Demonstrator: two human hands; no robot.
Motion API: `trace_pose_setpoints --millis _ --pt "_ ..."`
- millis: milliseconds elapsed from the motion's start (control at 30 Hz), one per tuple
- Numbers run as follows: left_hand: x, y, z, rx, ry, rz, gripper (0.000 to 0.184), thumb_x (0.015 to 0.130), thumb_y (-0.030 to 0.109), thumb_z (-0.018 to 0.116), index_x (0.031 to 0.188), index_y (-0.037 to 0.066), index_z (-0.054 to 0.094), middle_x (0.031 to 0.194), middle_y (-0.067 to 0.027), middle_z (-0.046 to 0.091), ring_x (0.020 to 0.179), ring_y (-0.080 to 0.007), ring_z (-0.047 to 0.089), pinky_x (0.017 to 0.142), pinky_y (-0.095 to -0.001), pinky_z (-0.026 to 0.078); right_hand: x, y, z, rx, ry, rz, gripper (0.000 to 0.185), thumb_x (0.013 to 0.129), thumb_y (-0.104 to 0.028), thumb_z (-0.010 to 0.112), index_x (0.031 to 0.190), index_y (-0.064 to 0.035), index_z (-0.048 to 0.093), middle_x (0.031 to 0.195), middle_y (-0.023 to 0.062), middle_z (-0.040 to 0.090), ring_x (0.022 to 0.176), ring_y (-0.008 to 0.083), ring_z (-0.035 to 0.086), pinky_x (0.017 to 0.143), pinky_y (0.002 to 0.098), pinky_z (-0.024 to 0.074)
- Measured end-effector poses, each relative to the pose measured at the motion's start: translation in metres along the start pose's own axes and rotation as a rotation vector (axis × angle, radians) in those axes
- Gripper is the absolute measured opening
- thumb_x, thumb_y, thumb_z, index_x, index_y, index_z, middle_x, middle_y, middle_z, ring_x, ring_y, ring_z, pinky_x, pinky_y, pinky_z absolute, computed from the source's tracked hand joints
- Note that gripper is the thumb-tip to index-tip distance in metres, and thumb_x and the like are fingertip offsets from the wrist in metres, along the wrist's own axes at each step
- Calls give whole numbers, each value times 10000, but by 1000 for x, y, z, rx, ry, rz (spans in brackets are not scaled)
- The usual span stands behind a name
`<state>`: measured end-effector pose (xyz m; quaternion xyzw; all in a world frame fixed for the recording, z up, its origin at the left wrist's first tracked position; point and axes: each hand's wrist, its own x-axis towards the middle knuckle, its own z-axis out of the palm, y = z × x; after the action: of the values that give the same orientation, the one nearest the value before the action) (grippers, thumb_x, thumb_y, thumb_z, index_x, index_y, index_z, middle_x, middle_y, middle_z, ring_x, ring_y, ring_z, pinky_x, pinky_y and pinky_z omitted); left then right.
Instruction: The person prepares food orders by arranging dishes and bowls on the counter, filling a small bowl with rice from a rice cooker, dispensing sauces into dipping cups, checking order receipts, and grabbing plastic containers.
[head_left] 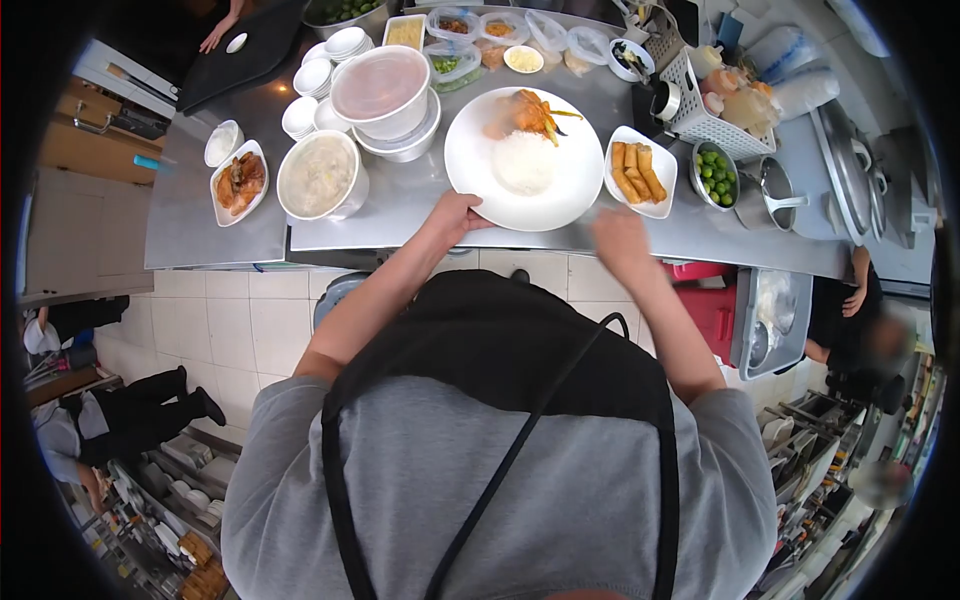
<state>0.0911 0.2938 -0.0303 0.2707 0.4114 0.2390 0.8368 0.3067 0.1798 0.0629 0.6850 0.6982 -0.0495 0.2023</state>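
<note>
White plate (572, 165) in left grip (458, 217), right grip (621, 240) blurred, state unclear, tubs (392, 125) and spring rolls (631, 172) either side

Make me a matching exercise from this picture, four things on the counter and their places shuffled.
Things:
1. large round white plate
2. white dish of golden-brown rolls
3. round metal bowl of small green fruits
4. white dish of browned food

Places:
A. beside a metal pot with a white-handled utensil
B. near the left end, next to a small white tub
C. held at its near edge by the left hand
D. between the plate and the bowl

Pairs: 1-C, 2-D, 3-A, 4-B
</note>
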Motion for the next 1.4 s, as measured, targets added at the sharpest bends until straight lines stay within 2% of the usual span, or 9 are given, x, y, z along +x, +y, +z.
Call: trace_pose_setpoints --millis 133,367,467,667,733,933,1133,1267,1400 --pt "-3 9 -3 -2 -25 26 417 758 6 410 1150 -110 328 1083 -203 486 944 -309 544 832 -423 463 -35 47 2 645 117 -43 260 682 -21 486 915 -69 590 836 173 584 841 353 534 748 380 429" --pt "-59 28 -1 -91 -111 133 438 728 60 465 1124 -100 372 982 -212 547 818 -306 597 692 -397 523 -13 40 63 959 168 262 227 762 -114 518 954 3 546 827 247 568 831 381 546 713 383 430" --pt "-104 58 10 -82 -138 80 480 700 55 513 1146 -72 390 1120 -173 478 1014 -285 496 827 -467 424 4 15 57 1071 538 100 357 750 -138 557 1060 28 494 982 199 568 929 342 540 781 366 416" --pt "-178 104 -12 -250 -54 332 415 700 63 547 1079 -80 454 1030 -156 539 925 -238 550 815 -376 443 77 -26 103 551 505 -245 484 804 -274 486 1203 -16 392 1270 203 344 1200 364 277 968 452 235" --pt "-205 116 -38 -246 0 457 358 712 57 544 1031 -94 483 999 -162 558 892 -222 567 811 -355 450 107 -29 94 162 625 66 522 835 -348 421 1252 -44 344 1322 196 267 1221 380 231 974 510 191" --pt "-271 128 -154 -236 551 752 353 715 47 536 1028 -102 468 1031 -191 534 933 -282 548 821 -391 470 180 -13 85 271 715 250 532 840 -374 408 1249 -39 351 1309 216 278 1181 401 279 956 489 225" --pt "-291 125 -297 -419 679 920 518 691 -59 452 1183 -100 296 1156 -247 423 1050 -361 462 921 -432 396 178 -63 55 330 731 140 599 790 -438 460 1239 -51 371 1299 205 304 1190 388 272 965 487 215" --pt "-285 124 -393 -544 795 941 539 681 -78 432 1194 -116 272 1167 -290 375 1078 -403 411 946 -478 356 136 -133 44 357 642 -479 463 739 -130 466 1195 -65 421 1271 174 355 1166 331 333 974 453 250" --pt "-259 134 -436 -585 817 1014 492 725 -79 368 1209 -98 280 1195 -261 358 1093 -389 396 928 -490 372 107 -127 50 630 612 -311 457 716 4 426 1173 -25 422 1255 195 362 1159 341 339 980 395 269"
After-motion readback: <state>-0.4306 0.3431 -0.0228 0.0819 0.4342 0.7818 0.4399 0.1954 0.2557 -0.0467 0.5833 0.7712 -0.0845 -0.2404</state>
